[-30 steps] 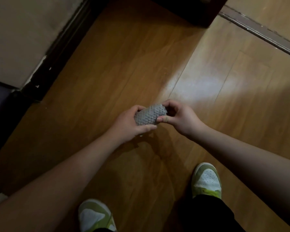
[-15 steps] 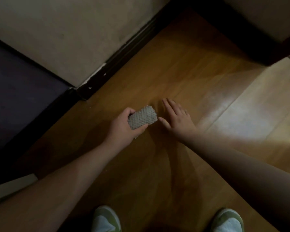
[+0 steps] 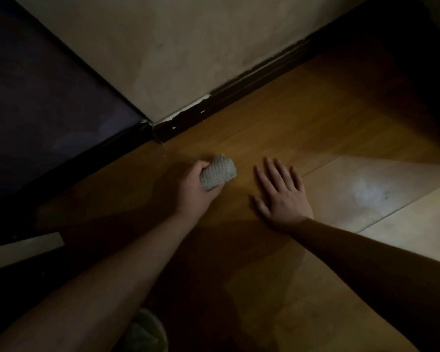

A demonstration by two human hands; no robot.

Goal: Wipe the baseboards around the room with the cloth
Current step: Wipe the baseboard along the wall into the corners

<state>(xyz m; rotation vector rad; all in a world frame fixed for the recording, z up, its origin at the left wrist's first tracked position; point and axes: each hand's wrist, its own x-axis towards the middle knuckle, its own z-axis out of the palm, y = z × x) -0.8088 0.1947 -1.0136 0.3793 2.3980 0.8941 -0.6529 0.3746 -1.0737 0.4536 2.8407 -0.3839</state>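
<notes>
A folded grey waffle-textured cloth (image 3: 218, 172) is gripped in my left hand (image 3: 193, 191), low over the wooden floor. A dark baseboard (image 3: 239, 92) runs along the foot of the beige wall, a short way beyond the cloth, with chipped white patches near its left end. The cloth is not touching the baseboard. My right hand (image 3: 281, 194) is spread with fingers apart, palm down on or just over the floor to the right of the cloth, and holds nothing.
A dark purple panel (image 3: 48, 97) meets the beige wall (image 3: 188, 47) at a corner left of the cloth, with its own dark baseboard (image 3: 92, 161). A pale strip (image 3: 23, 247) lies at lower left. One shoe (image 3: 148, 331) shows at the bottom edge.
My right hand let go of the cloth and spread flat at its right. The view moved down and toward the wall, so the baseboard now lies closer to my left hand.
</notes>
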